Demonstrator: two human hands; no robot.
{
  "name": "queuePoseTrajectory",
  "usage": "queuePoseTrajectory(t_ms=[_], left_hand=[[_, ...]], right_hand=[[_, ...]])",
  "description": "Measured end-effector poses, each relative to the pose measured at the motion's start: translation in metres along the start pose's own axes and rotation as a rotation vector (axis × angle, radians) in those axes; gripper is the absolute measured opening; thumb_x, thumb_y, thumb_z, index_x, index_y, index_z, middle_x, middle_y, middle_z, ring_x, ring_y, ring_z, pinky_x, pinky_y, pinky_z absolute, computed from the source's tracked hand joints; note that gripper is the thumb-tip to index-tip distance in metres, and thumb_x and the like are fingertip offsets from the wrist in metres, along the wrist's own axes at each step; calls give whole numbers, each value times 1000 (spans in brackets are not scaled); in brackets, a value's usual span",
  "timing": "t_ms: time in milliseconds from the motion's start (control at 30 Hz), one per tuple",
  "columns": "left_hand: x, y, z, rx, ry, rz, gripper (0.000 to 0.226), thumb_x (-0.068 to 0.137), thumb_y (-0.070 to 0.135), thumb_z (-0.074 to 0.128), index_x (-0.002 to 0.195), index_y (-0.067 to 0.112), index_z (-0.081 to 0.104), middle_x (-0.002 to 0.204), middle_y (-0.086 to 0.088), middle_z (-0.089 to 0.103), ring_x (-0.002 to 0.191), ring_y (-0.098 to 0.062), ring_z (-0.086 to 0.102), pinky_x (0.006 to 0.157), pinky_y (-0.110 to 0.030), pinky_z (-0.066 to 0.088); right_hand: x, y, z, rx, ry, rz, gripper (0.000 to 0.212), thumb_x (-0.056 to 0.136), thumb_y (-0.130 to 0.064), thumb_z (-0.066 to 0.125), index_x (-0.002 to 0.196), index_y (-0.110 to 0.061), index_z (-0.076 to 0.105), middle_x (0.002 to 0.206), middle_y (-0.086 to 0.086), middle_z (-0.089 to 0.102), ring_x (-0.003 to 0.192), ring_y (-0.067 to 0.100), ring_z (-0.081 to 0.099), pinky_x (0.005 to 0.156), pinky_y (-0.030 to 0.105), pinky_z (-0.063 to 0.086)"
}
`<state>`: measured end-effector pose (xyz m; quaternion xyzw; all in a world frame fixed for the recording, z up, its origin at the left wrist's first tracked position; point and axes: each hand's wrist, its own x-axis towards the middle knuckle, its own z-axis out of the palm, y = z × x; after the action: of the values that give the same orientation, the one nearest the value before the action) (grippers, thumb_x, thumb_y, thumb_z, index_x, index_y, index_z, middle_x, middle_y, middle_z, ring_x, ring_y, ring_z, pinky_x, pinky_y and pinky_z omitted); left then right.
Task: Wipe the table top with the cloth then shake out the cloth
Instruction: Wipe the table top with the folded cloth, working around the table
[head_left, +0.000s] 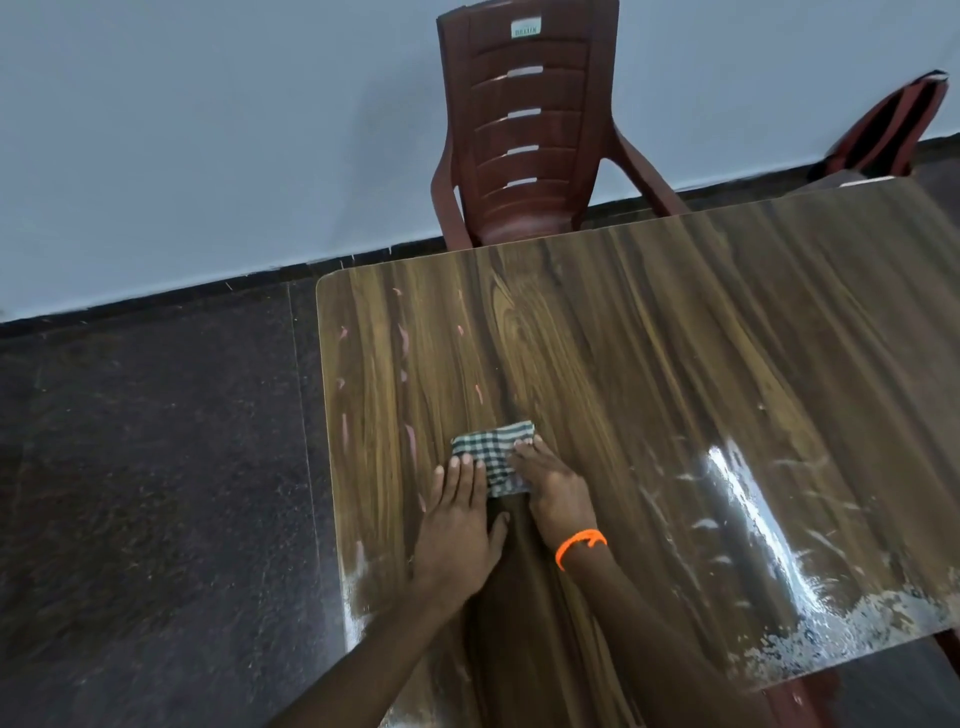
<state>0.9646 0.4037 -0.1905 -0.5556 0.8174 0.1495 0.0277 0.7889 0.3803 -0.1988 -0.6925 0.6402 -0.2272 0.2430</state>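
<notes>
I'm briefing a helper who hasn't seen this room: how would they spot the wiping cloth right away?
Find the brown wood-grain table top in front of the dark red plastic chair. Near its left side, two flat hands, left hand and right hand, press on the small folded green-and-white checked cloth. It is the only patterned fabric there.

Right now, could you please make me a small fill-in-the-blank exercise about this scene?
1. Both hands press a folded ____ cloth onto the table.
2. The right hand wears an ____ band at the wrist.
3. The left hand lies with its fingers ____.
4. A red-brown ____ stands at the table's far edge.

Missing words: checked; orange; straight; chair
</notes>
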Motion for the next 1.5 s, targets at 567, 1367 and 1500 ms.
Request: queuePoseTrajectory(t_ms=[567, 1367, 1500], left_hand=[[111, -2, -36, 21, 11, 31, 82, 92, 50, 19, 153, -2, 33, 160, -20, 35, 152, -30, 25, 127, -47, 3], [152, -27, -50, 158, 48, -14, 80, 99, 53, 21, 153, -5, 31, 158, -24, 35, 152, -33, 24, 126, -49, 3], [124, -39, -43, 151, 52, -22, 85, 99, 58, 27, 151, -8, 33, 156, -28, 37, 151, -35, 26, 125, -50, 7]], right_hand=[[105, 40, -22, 70, 91, 121, 38, 76, 0, 53, 105, -16, 73, 121, 3, 66, 125, 21, 52, 102, 25, 39], [161, 21, -14, 71, 80, 126, 42, 79, 7, 59, 113, -16, 69, 125, 6, 63, 126, 23, 50, 104, 35, 42], [144, 6, -2, 8, 52, -12, 52, 74, 12, 57, 114, -19, 69, 127, 1, 62, 131, 18, 45, 99, 32, 46]])
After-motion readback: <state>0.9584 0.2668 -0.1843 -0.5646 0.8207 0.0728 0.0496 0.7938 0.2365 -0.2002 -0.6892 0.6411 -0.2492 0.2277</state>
